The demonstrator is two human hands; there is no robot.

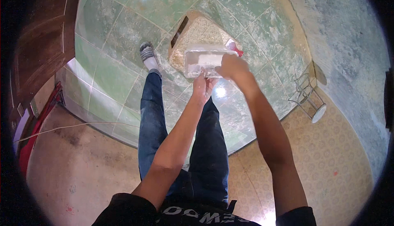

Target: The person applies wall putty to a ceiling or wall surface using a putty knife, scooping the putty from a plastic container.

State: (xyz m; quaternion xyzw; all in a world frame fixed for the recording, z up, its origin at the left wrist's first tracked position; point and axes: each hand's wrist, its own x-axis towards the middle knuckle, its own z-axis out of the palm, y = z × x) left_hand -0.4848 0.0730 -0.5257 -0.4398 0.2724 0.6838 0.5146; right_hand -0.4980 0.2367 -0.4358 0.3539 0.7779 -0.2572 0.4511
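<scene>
A clear rectangular plastic tub [189, 65] with white material inside is held up in front of me. My left hand [202, 87] grips its near side from below, fingers closed on the wall. Over the tub's right end is my right hand [234, 68], its fingers curled in at the rim. Whatever those fingers hold, if anything, is hidden. Just beyond the right hand shows a small red object [235, 48] with a pale flat part; its kind is unclear. Beneath and behind the tub stands a beige, speckled block-like object [203, 29] with a dark slot on its left side.
Green floor tiles [111, 57] smeared with white surround the block. A metal-legged stool [305, 94] lies tipped by the bluish wall [349, 53] at right. A brown wooden door [45, 33] is at left, and a thin cable [82, 124] crosses the floor near my leg.
</scene>
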